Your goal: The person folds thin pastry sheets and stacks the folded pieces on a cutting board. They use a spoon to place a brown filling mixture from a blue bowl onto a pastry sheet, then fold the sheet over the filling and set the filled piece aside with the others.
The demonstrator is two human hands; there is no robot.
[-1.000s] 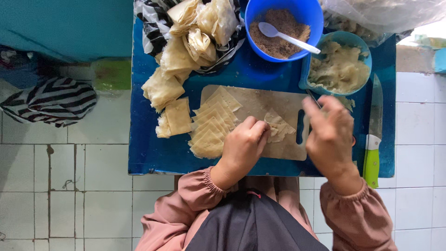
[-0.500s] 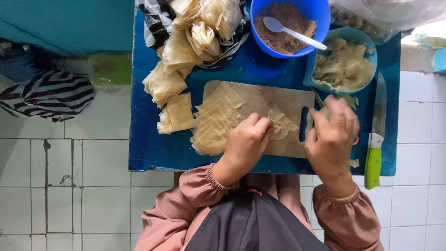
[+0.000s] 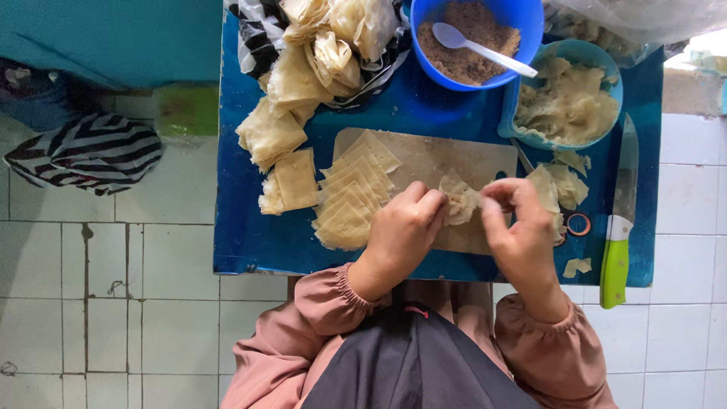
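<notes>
**Thin pastry sheet pinched above the cutting board**

The small pale beige pastry sheet (image 3: 460, 203) is thin and crumpled, folded together into a loose bundle with wrinkled edges. It is held between the left hand (image 3: 401, 231) and the right hand (image 3: 522, 227), with fingertips closed on both of its sides. It sits over the light wooden rectangular cutting board (image 3: 439, 155), near the middle of the board's front part. Just to its left lies the fanned stack of flat square beige pastry sheets (image 3: 352, 193), which overlap one another in a slanted row on the same board.
</notes>
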